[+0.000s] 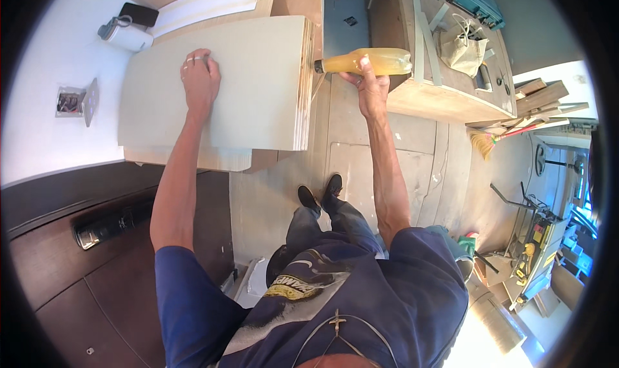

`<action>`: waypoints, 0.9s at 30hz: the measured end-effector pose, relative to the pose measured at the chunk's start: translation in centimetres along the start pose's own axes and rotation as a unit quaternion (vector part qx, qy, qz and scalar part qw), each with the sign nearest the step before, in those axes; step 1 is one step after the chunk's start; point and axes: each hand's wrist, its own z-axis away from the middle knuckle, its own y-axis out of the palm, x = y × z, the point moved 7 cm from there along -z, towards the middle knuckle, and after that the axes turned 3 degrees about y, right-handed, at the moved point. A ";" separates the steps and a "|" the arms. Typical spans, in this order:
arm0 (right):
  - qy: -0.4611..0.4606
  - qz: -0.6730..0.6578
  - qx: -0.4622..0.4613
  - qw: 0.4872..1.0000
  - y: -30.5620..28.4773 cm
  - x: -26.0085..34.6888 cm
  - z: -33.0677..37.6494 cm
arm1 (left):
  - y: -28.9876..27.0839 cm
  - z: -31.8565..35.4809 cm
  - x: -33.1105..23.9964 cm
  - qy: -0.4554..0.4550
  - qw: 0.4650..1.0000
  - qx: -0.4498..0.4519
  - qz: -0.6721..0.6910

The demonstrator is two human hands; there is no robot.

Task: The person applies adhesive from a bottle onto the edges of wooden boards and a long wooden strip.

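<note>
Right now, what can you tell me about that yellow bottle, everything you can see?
The bottle looks like see-through plastic, with amber-yellow contents; I can't tell what they are. Its body tapers to a neck with a dark cap on, and its base looks lobed. It appears on its side in this view, cap toward the pale boards. The right hand grips it, thumb across the body. Whether the cap touches the boards is unclear.

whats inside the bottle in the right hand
Something yellow shows through the see-through wall of the bottle. The part covered by the right hand cannot be seen, nor can the inside under the dark cap.
</note>
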 end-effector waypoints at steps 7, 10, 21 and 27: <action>0.026 -0.048 -0.012 0.998 -0.1 -1.1 0.1 | -0.2 0.2 -0.2 -0.013 1.000 -0.005 -0.005; 0.000 -0.012 -0.021 1.000 0.3 -0.6 0.0 | -0.1 0.1 -0.3 -0.016 1.000 -0.002 -0.001; -0.070 0.108 -0.014 0.992 2.1 1.8 2.9 | -0.1 -0.1 -0.4 -0.024 1.000 0.005 0.003; -0.066 0.136 -0.016 0.988 1.2 1.0 1.9 | -0.1 -0.1 -0.5 -0.016 1.000 0.010 -0.007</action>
